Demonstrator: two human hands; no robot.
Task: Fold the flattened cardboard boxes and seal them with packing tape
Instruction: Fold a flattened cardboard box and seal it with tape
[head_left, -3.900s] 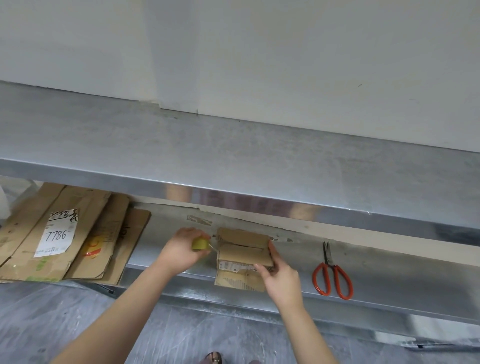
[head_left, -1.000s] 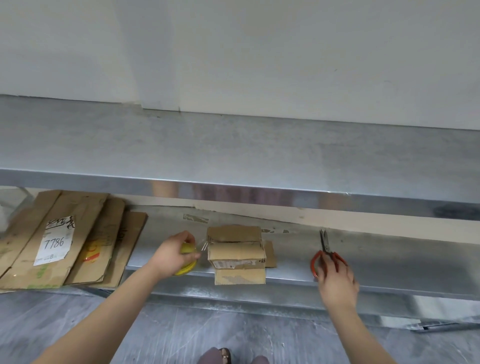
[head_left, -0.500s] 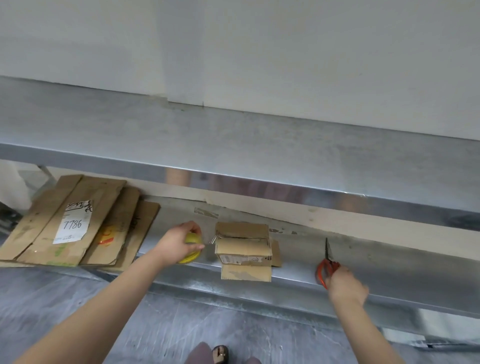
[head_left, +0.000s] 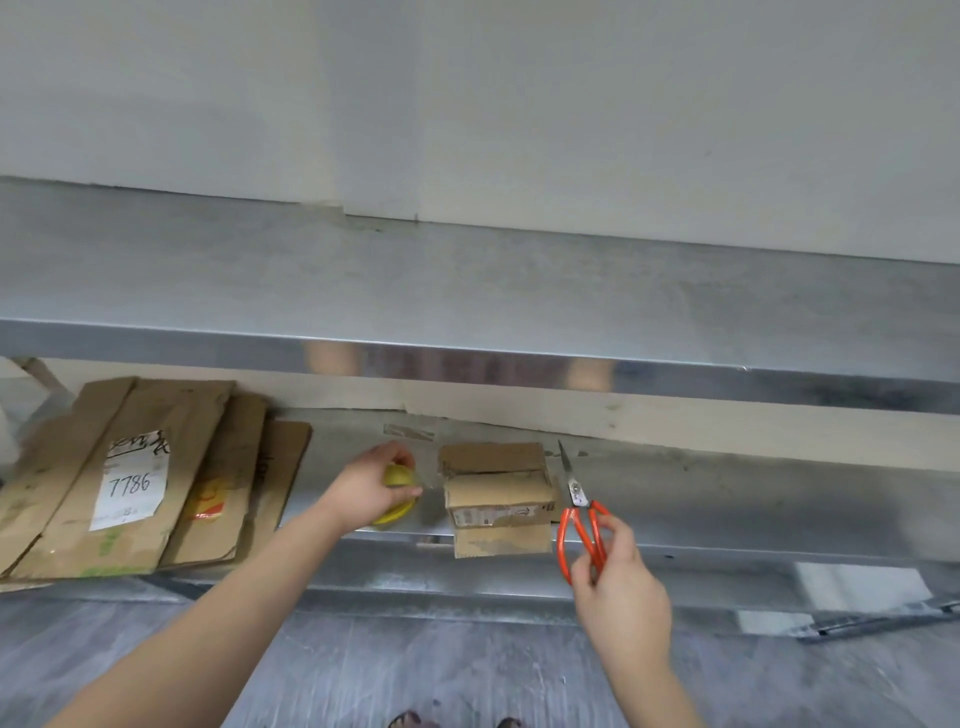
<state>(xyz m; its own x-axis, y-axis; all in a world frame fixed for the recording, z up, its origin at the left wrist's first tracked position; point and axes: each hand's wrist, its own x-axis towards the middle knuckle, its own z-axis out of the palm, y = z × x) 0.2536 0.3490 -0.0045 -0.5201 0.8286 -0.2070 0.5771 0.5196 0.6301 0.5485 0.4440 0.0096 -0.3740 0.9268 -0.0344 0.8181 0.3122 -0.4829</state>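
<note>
Our left hand (head_left: 363, 488) is clenched over a yellow-green roll of packing tape (head_left: 396, 516), gripping it near the front edge of the lower shelf (head_left: 727, 499). The roll sits just left of the small cardboard box (head_left: 496, 491), close to it but apart.

The box stands at the shelf's front edge, about midway along the part we can see. Its top flaps are folded in with a seam running across, and 1 flap hangs down over the front edge.

Our right hand (head_left: 623, 597) grasps the red-handled scissors (head_left: 582, 525), fingers curled round the 2 loops, out in front of the shelf's front edge. The blades are together and point away from us, lying just beside the box's right side; we cannot tell whether they touch the shelf.

A stack of flattened cardboard (head_left: 208, 467) covers the left end of the shelf and overhangs its front edge, and the top sheet carries a white label (head_left: 132, 480) marked 7786. The upper shelf (head_left: 467, 291) runs above, its far edge against a pale wall.
</note>
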